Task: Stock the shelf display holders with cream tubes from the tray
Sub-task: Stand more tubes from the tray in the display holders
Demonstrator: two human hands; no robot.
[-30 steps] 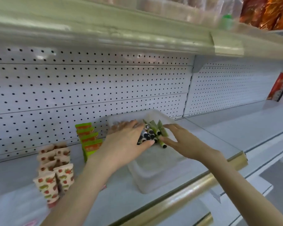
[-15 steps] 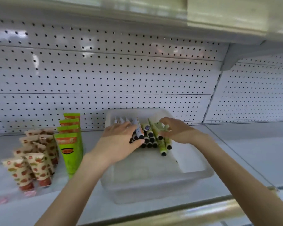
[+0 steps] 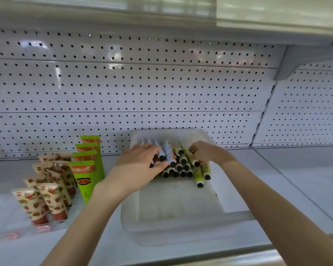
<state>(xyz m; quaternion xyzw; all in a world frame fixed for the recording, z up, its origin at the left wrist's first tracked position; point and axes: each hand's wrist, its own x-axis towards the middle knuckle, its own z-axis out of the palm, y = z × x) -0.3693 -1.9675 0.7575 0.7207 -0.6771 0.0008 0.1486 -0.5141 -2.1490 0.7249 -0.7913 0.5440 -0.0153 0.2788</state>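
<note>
A translucent white tray (image 3: 173,217) sits on the shelf, and a pile of cream tubes (image 3: 183,166) with black caps lies at its far end. My left hand (image 3: 140,162) reaches into the tray and its fingers curl round a few white and blue tubes (image 3: 168,153) on the pile's left side. My right hand (image 3: 208,152) is on the pile's right side, fingers curled over the yellow-green tubes (image 3: 199,174). Clear display holders at the left hold standing tubes.
Green and orange tubes (image 3: 87,169) stand in a row left of the tray. Cream tubes with a red fruit pattern (image 3: 46,194) stand further left. A white pegboard wall (image 3: 142,89) backs the shelf. An upper shelf edge (image 3: 258,14) overhangs.
The view has swung left and closer, centring the tray. Both hands stay on the tube pile; the left hand has gathered the white and blue tubes more tightly.
</note>
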